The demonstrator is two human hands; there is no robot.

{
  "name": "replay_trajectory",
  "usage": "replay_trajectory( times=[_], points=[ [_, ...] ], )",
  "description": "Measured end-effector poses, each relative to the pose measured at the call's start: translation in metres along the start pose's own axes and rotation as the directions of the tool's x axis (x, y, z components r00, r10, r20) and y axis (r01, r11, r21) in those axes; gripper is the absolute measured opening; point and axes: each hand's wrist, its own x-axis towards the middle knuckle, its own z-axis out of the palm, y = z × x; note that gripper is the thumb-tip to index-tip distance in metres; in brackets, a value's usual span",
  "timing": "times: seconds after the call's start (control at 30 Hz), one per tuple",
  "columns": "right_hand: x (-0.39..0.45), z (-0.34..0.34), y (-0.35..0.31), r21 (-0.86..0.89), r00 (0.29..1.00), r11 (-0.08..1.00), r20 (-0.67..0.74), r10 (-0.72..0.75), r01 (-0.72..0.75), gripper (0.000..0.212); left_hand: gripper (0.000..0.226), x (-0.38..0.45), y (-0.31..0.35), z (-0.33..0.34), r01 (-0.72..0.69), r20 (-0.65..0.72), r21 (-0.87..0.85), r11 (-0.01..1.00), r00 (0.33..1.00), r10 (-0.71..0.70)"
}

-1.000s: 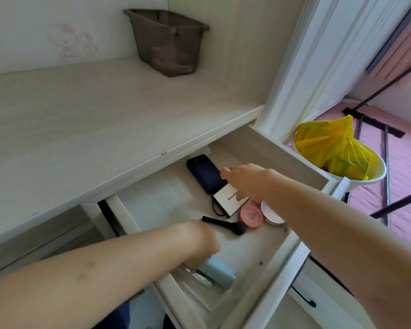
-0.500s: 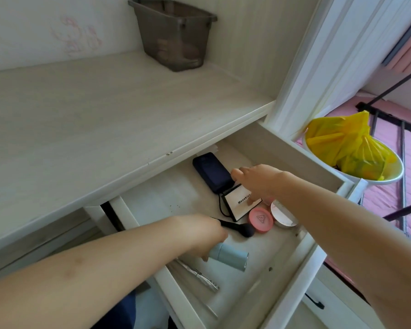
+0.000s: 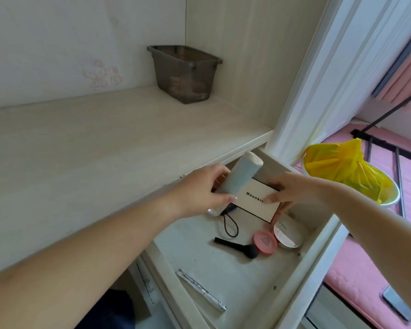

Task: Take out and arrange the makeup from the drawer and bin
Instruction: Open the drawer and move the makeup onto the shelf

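Note:
My left hand (image 3: 197, 189) grips a pale blue tube (image 3: 239, 175), lifted above the open drawer (image 3: 301, 279) near the desk edge. My right hand (image 3: 285, 189) holds a cream palette box (image 3: 258, 203) with black lettering, raised just over the drawer's back. Still lying in the drawer are a black brush (image 3: 237, 246), a pink round compact (image 3: 265, 242), a white round compact (image 3: 287, 231), a black hair tie (image 3: 229, 225) and a silver pen-like stick (image 3: 201, 290). A dark translucent bin (image 3: 184, 72) stands at the back of the desk with something pale inside.
The pale wooden desk top (image 3: 93, 150) spreads left of the drawer. A white bowl (image 3: 389, 198) with a yellow bag (image 3: 344, 162) sits to the right by the white pillar (image 3: 318, 91). Pink matting lies beyond.
Both hands rose out of the drawer: the left lifted the blue tube, the right picked up the cream box. The view tilted upward.

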Motion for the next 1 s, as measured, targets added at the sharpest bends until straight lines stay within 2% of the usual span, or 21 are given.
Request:
replay_trajectory(
  times=[0.1,0.23,0.33,0.47,0.6,0.77,0.9,1.0],
  points=[
    [-0.011,-0.011,-0.019,0.216,0.995,0.975,-0.086,-0.043,0.061,0.025,0.034,0.014,0.021,-0.028,-0.021,-0.199,-0.060,0.998,0.980,0.009],
    [-0.004,-0.023,-0.058,0.444,0.964,0.869,-0.237,-0.119,0.216,0.017,0.031,0.035,0.028,-0.073,-0.044,-0.398,-0.134,0.990,0.917,-0.013],
    [0.017,-0.026,-0.089,0.504,0.941,0.823,-0.324,-0.100,0.261,0.018,0.036,0.053,0.013,-0.096,0.011,-0.481,-0.092,0.996,0.875,-0.054],
    [0.057,-0.025,-0.114,0.531,0.933,0.817,-0.358,-0.024,0.225,0.026,0.036,0.075,-0.020,-0.110,0.106,-0.528,-0.085,0.991,0.839,-0.135],
    [0.092,-0.022,-0.126,0.500,0.947,0.855,-0.318,0.036,0.136,0.030,0.036,0.089,-0.047,-0.115,0.183,-0.558,-0.085,0.979,0.806,-0.199],
    [0.113,-0.022,-0.137,0.475,0.945,0.871,-0.323,0.043,0.123,0.028,0.038,0.101,-0.066,-0.117,0.212,-0.571,-0.108,0.971,0.786,-0.236],
    [0.123,-0.027,-0.141,0.203,0.908,0.975,-0.420,0.003,0.090,0.027,0.039,0.104,-0.070,-0.118,0.203,-0.587,-0.124,0.971,0.774,-0.237],
    [0.131,-0.027,-0.139,0.058,0.890,0.997,-0.457,-0.011,0.042,0.043,0.040,0.102,-0.072,-0.116,0.198,-0.595,-0.131,0.971,0.768,-0.237]
  ],
)
